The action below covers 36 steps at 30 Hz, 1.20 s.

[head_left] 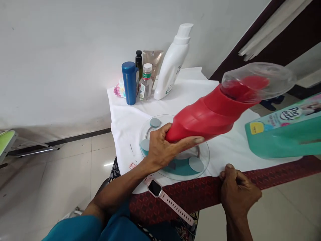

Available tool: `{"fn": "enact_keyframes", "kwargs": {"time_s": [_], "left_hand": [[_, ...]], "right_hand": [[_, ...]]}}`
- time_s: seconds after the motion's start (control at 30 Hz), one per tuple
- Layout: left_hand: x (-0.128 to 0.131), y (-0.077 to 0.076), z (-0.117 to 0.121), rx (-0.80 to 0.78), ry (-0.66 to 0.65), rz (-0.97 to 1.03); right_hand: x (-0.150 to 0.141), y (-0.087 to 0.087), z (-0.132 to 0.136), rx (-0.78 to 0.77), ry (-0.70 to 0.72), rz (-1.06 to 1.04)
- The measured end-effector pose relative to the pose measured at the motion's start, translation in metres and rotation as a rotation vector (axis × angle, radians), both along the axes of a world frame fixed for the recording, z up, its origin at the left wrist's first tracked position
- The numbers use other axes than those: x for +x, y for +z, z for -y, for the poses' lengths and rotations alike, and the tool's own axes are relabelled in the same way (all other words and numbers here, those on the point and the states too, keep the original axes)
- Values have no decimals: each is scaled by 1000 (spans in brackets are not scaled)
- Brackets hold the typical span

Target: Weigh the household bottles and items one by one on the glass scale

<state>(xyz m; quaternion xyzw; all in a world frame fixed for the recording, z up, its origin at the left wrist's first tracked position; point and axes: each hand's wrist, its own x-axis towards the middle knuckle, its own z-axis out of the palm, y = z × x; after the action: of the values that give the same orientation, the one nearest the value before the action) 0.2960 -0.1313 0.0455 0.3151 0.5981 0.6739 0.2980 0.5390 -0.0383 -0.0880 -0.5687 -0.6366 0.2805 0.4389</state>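
My left hand [162, 144] is wrapped round the lower end of a red bottle [203, 117] with a large clear cap [278, 80]. The bottle is tilted, its cap up and to the right. Beneath it, a round glass disc [207, 157] with several grey pads lies on the white cloth [125, 134], partly hidden by the bottle and my hand. My right hand [239, 189] is closed in a fist by the table's front edge, and nothing shows in it. A pink-strapped smartwatch [154, 188] rests at the front edge, below my left wrist.
At the back stand a white bottle [173, 63], a blue tumbler [129, 83], a small clear bottle [146, 83], a dark pump bottle [138, 62] and a tan tube [152, 60]. A big green bottle [281, 140] is at the right. A wall [62, 67] rises behind.
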Motion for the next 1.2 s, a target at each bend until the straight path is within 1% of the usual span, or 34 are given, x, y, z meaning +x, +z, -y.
{"fn": "enact_keyframes", "kwargs": {"time_s": [0.1, 0.2, 0.3, 0.4, 0.53, 0.67, 0.77, 0.87, 0.97, 1.03, 1.13, 1.17, 1.2], "left_hand": [[-7, 4, -8, 60, 38, 78], [-22, 12, -7, 106, 166, 101], [-47, 18, -2, 154, 343, 15], [-80, 20, 4, 214, 475, -116], [-123, 14, 5, 271, 583, -260], [-153, -1, 0, 275, 649, -294], [-164, -13, -6, 253, 685, -278], [-168, -24, -9, 248, 698, -269], [-173, -31, -18, 269, 735, -381], [-175, -34, -33, 316, 765, -429], [-172, -33, -61, 372, 732, -429], [-170, -31, -66, 370, 710, -430], [-170, -30, -66, 348, 688, -434]], "right_hand": [[-3, 4, 2, -35, -46, -16], [-6, 8, 4, -55, -54, -8], [-8, 11, 5, -44, -42, -5], [-10, 14, 5, -50, -39, 2], [-11, 17, 4, -82, -49, 4], [-10, 13, 3, -89, -52, -14], [-9, 10, 1, -88, -48, -19], [-10, 11, -1, -68, -42, -16], [-13, 16, -1, -54, -36, -37], [-17, 20, -2, -71, -21, -58], [-19, 23, -5, -111, 4, -125], [-19, 24, -6, -118, 16, -132], [-17, 26, -7, -122, 26, -130]]}}
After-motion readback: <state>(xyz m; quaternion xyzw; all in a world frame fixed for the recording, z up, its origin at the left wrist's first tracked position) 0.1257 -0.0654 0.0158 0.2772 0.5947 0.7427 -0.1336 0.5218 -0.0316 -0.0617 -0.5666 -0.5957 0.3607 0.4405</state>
